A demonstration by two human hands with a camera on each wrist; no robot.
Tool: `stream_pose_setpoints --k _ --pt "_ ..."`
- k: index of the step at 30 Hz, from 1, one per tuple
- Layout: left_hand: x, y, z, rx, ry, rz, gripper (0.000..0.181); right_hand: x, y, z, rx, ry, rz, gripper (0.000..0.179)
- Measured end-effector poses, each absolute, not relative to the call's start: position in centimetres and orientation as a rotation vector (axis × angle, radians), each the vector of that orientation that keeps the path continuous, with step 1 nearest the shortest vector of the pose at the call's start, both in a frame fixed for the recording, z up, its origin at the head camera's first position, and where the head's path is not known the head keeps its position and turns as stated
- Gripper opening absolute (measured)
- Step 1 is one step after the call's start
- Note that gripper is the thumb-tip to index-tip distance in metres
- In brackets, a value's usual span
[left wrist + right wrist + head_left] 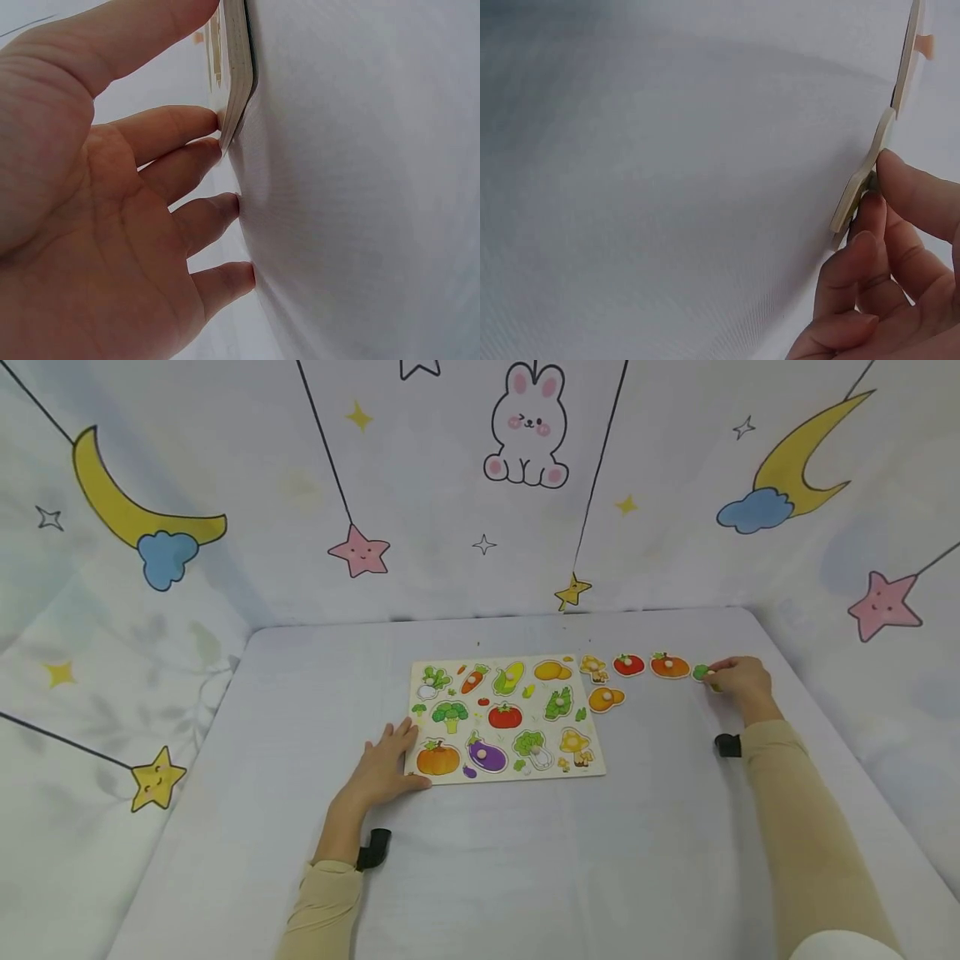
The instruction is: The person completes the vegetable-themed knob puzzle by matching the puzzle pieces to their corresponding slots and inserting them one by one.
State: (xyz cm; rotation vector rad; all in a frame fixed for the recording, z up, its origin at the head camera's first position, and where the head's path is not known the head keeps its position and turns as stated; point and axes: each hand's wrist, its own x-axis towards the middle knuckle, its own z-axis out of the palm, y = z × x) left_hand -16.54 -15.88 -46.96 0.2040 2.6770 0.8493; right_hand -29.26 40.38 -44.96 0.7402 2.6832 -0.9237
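A wooden vegetable puzzle board (pixel 468 693) lies flat on the table. My left hand (pixel 386 766) spreads at its left edge, fingers fairly straight, with the thumb by the near corner. Up close in the left wrist view, two fingertips (pixel 210 120) meet the board's side. Far to the right, my right hand (pixel 742 681) pinches a green-topped vegetable puzzle piece (pixel 701 672) between thumb and finger; most of its picture is hidden. The right wrist view shows this piece (pixel 870 161) edge-on, close to the tablecloth.
Loose pieces lie right of the board: a mushroom (pixel 594 668), a tomato (pixel 628 665), a pumpkin (pixel 670 666) and a potato-like piece (pixel 606 699). A patterned cloth wall (pixel 450 585) rises behind the white table (pixel 487 868).
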Motion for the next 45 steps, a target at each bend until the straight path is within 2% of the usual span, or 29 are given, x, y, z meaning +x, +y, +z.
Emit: stream_pose_setpoints --k 14,19,23,33,45 --pt "-16.2 -15.9 -47.0 0.231 2.670 0.869 0.091 -27.9 40.6 -44.9 0.688 2.767 -0.918 0.041" --pt "-16.3 -15.9 -46.8 0.230 2.674 0.853 0.092 -27.4 38.7 -44.2 0.710 2.784 -1.061 0.044" --pt "-16.3 -16.1 -46.7 0.225 2.682 0.832 0.093 -26.7 34.7 -43.6 0.643 2.805 -1.159 0.043" --pt "-16.4 -16.3 -46.8 0.209 2.682 0.843 0.092 -25.3 21.7 -43.3 0.068 2.825 -1.214 0.025" --pt "-16.7 -16.1 -46.9 0.223 2.677 0.857 0.092 -24.9 7.4 -43.6 -0.159 2.799 -1.148 0.014"
